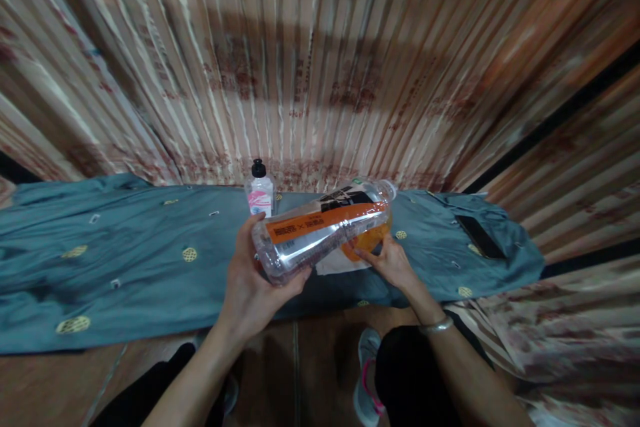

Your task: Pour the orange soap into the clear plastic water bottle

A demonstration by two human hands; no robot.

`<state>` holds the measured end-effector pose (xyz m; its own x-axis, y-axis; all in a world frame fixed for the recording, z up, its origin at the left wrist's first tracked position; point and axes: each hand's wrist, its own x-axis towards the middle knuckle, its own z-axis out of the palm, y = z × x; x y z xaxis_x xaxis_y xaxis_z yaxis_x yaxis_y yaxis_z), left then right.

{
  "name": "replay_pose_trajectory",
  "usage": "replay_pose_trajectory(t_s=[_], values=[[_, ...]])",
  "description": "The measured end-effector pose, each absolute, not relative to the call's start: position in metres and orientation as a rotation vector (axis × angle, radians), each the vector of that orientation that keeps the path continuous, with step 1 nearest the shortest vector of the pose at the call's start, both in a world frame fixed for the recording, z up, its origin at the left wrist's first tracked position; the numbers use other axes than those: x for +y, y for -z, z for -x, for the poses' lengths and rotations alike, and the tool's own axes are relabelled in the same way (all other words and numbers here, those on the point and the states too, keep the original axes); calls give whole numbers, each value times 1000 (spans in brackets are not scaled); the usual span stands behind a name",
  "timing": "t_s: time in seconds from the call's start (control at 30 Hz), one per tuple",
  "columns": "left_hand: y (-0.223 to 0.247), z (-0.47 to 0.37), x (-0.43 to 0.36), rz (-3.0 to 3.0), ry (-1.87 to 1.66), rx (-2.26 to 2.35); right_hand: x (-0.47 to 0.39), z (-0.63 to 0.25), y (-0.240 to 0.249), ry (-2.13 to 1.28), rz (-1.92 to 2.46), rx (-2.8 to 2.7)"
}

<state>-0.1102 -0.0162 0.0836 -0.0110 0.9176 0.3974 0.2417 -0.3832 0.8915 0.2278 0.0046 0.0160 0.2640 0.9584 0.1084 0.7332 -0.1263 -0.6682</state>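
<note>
My left hand [257,283] is wrapped round the base end of a large clear plastic bottle [300,250] with an orange and black label. The bottle is tilted nearly flat, its neck toward the right and slightly higher. Behind and below its neck end is a shiny orange object [369,245], partly hidden, whose kind I cannot make out. My right hand [393,263] grips that object from the right, thumb along its near side. A white sheet or cloth [340,263] lies beneath. Just beyond my left hand stands a small clear bottle [260,197] with a black cap and pink label.
A teal patterned cloth [150,260] covers the long narrow surface. At its right end lies a dark phone [479,237]. Pleated curtains [300,67] hang behind and to the right, with dark bars [555,117] at the side. My legs and shoes are below the front edge.
</note>
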Motion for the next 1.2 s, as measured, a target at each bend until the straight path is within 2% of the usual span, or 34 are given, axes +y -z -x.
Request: replay_pose_trajectory(t_s=[0.33, 0.67, 0.97, 1.2], values=[[-90, 106, -19, -1642, -1425, 1204, 2, -229, -22, -463, 1894, -1511], [-85, 95, -18, -1597, -1536, 1253, -7, -275, -43, -228, 1636, -1398], [-78, 110, -16, -1688, -1465, 1175, -5, -242, -53, -272, 1394, -1344], [-75, 111, -16, -1711, -1480, 1186, 19, -236, -65, -463, 1309, -1499]])
